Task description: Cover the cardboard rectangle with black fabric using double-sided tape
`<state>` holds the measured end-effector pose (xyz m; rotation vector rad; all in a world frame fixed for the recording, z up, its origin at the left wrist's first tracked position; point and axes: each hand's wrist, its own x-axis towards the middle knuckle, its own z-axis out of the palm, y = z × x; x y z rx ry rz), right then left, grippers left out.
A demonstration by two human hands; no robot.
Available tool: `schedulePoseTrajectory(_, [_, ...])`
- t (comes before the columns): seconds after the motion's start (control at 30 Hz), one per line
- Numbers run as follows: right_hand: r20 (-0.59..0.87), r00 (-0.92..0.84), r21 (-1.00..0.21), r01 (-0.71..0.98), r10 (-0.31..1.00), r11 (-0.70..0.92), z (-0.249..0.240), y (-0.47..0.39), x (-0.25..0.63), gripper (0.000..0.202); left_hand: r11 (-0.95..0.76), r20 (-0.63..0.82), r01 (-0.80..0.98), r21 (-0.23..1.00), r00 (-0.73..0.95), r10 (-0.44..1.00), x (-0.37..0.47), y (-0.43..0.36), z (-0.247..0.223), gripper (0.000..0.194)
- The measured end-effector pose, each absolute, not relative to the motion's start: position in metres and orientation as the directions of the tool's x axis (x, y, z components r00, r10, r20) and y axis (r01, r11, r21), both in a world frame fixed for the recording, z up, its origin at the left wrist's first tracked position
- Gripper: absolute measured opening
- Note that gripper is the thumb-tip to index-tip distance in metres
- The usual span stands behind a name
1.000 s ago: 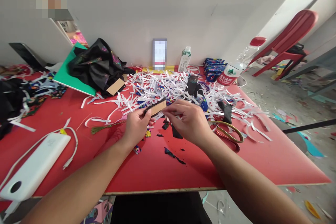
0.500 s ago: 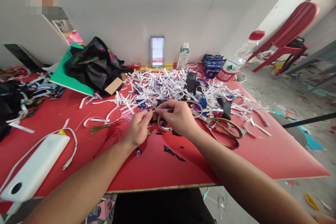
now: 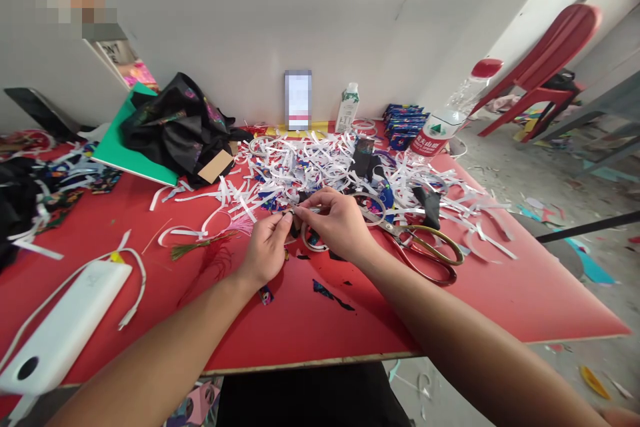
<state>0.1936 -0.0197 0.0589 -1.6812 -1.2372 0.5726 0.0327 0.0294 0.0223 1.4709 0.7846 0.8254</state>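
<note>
My left hand (image 3: 269, 245) and my right hand (image 3: 336, 219) meet over the red table (image 3: 300, 333), thumbs and forefingers pinched together. Between their fingertips is a small dark piece, mostly covered by the fingers; its kind cannot be made out. Just under my right hand lies a roll of tape (image 3: 313, 240), partly hidden. Beside my right wrist rest large scissors (image 3: 425, 247) with gold and copper-coloured handles. Beyond both hands spreads a heap of white paper strips (image 3: 310, 160) mixed with dark patterned scraps. Small dark fabric scraps (image 3: 333, 293) lie nearer the table's front edge.
A white power bank (image 3: 75, 327) with its cable lies at left. Black fabric (image 3: 180, 130) rests on a green board (image 3: 130, 160). Along the back stand a phone (image 3: 298, 100), a small carton (image 3: 347, 108), folded patterned packets (image 3: 404, 125) and a tilted water bottle (image 3: 440, 127).
Both hands stay pinched at nearly the same spot, with only slight finger movement. The whole view has shifted a little.
</note>
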Motion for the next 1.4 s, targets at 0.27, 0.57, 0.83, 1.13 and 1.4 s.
schedulePoseTrajectory(0.27, [0.150, 0.373, -0.885, 0.464, 0.916, -0.044, 0.057, -0.020, 0.190, 0.013, -0.081, 0.072, -0.005, 0.997, 0.512, 0.856, 0.034, 0.029, 0.026, 0.056])
schedulePoseTrajectory(0.57, [0.196, 0.404, -0.885, 0.466, 0.894, -0.017, 0.051, -0.017, 0.189, 0.010, -0.127, 0.093, 0.034, 0.991, 0.500, 0.861, 0.035, 0.025, 0.037, 0.058])
schedulePoseTrajectory(0.83, [0.240, 0.331, -0.873, 0.485, 0.913, 0.054, 0.049, -0.019, 0.188, 0.008, -0.091, 0.064, 0.041, 0.995, 0.437, 0.897, 0.035, 0.030, 0.028, 0.056])
schedulePoseTrajectory(1.13, [0.214, 0.260, -0.797, 0.603, 0.942, 0.015, 0.060, -0.030, 0.202, 0.065, -0.123, 0.074, 0.115, 0.986, 0.358, 0.931, 0.035, 0.031, 0.036, 0.044])
schedulePoseTrajectory(1.4, [0.190, 0.250, -0.722, 0.691, 0.949, -0.037, 0.067, -0.028, 0.224, 0.021, -0.100, 0.053, 0.114, 0.988, 0.352, 0.934, 0.034, 0.033, 0.031, 0.050])
